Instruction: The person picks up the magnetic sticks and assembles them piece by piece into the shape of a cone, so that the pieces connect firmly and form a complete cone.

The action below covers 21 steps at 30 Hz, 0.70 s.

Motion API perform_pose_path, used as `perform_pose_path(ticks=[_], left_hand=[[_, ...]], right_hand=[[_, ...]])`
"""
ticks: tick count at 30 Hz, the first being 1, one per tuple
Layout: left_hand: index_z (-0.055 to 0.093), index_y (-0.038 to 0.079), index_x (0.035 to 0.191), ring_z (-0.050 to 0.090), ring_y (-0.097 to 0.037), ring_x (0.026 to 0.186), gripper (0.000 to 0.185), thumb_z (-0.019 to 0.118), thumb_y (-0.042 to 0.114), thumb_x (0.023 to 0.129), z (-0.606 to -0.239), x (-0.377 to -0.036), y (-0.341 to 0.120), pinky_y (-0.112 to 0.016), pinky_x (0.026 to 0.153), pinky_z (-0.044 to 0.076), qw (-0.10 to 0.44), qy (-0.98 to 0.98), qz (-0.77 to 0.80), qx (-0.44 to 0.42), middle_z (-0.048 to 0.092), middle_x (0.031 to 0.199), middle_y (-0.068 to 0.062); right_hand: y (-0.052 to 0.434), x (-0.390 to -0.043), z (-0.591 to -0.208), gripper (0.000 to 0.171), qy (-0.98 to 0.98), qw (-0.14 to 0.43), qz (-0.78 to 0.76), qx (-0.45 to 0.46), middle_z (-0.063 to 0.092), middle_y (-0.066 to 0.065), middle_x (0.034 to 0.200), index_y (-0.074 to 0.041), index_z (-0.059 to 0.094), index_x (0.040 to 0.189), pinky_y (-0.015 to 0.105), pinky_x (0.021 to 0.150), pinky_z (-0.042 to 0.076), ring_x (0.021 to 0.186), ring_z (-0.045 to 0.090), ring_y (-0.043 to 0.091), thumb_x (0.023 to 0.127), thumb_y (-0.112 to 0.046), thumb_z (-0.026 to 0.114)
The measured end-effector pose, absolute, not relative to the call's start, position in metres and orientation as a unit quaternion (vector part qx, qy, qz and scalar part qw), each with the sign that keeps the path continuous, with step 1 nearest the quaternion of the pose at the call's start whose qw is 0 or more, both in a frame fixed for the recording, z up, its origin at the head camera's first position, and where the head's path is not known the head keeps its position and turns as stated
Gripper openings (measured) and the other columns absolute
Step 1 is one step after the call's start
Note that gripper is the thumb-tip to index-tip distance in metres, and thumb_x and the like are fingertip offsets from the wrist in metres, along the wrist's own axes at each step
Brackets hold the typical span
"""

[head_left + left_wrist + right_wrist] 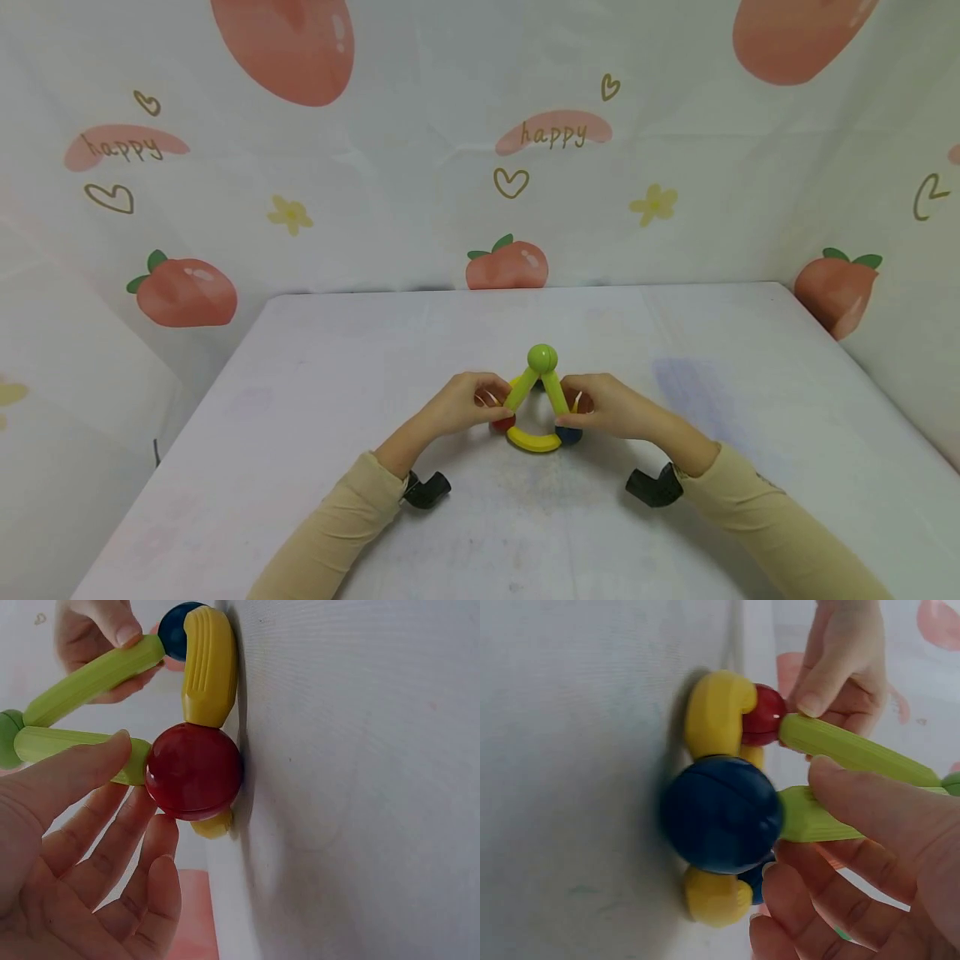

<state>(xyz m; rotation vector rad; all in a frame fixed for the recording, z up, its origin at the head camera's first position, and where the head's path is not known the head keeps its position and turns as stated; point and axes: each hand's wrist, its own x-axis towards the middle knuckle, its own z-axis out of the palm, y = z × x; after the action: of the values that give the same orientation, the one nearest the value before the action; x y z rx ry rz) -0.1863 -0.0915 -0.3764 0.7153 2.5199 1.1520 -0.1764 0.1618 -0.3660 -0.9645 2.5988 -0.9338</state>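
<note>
A toy of coloured rods and balls stands on the table. Two light green rods lean together under a green ball (542, 359) at the top. My left hand (467, 406) pinches the left green rod (75, 746) just above a red ball (195, 769). The right green rod (817, 817), above a blue ball (721, 814), is pinched by my right hand (613, 406). A curved yellow piece (533, 441) joins the red and blue balls at the front. More yellow pieces and a second dark ball (757, 879) sit behind, partly hidden.
The toy stands near the middle of a white table (525, 533). A white cloth (405, 167) printed with fruit, hearts and flowers hangs behind the table. Black curved mounts (427, 490) stick out inward below both wrists, over the tabletop.
</note>
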Motion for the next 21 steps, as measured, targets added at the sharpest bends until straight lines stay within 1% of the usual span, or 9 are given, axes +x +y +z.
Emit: perform_pose_path(ticks=[4, 9, 15, 21], left_hand=[[0.066, 0.007, 0.101, 0.057, -0.009, 0.078, 0.021, 0.071, 0.015, 0.082, -0.377, -0.186, -0.091, -0.017, 0.071, 0.047, 0.134, 0.875, 0.392, 0.250, 0.068, 0.092, -0.006], [0.067, 0.007, 0.099, 0.056, -0.008, 0.074, 0.020, 0.072, 0.015, 0.080, -0.378, -0.185, -0.089, -0.017, 0.066, 0.046, 0.111, 0.878, 0.386, 0.260, 0.068, 0.089, -0.006], [0.067, 0.007, 0.098, 0.057, -0.009, 0.072, 0.019, 0.072, 0.013, 0.080, -0.378, -0.183, -0.085, -0.016, 0.063, 0.046, 0.091, 0.884, 0.380, 0.257, 0.068, 0.087, -0.005], [0.067, 0.009, 0.099, 0.059, -0.011, 0.076, 0.020, 0.072, 0.016, 0.081, -0.378, -0.184, -0.081, -0.019, 0.065, 0.047, 0.076, 0.898, 0.369, 0.230, 0.068, 0.090, -0.003]], right_hand=[[0.162, -0.175, -0.368, 0.021, 0.887, 0.103, -0.314, -0.323, 0.060, 0.000, 0.078, -0.009, 0.057, 0.088, 0.018, 0.057, 0.045, 0.063, 0.050, 0.002, 0.084, -0.024, 0.069], [0.162, -0.175, -0.369, 0.017, 0.890, 0.084, -0.312, -0.321, 0.061, -0.002, 0.078, -0.009, 0.059, 0.089, 0.018, 0.057, 0.044, 0.065, 0.050, 0.002, 0.083, -0.021, 0.069], [0.163, -0.178, -0.370, 0.018, 0.895, 0.062, -0.305, -0.319, 0.064, 0.002, 0.083, -0.006, 0.062, 0.095, 0.019, 0.059, 0.044, 0.070, 0.052, 0.004, 0.084, -0.018, 0.068], [0.161, -0.183, -0.371, 0.017, 0.900, 0.037, -0.301, -0.313, 0.067, 0.005, 0.088, -0.004, 0.064, 0.097, 0.020, 0.061, 0.046, 0.072, 0.055, 0.007, 0.084, -0.014, 0.068]])
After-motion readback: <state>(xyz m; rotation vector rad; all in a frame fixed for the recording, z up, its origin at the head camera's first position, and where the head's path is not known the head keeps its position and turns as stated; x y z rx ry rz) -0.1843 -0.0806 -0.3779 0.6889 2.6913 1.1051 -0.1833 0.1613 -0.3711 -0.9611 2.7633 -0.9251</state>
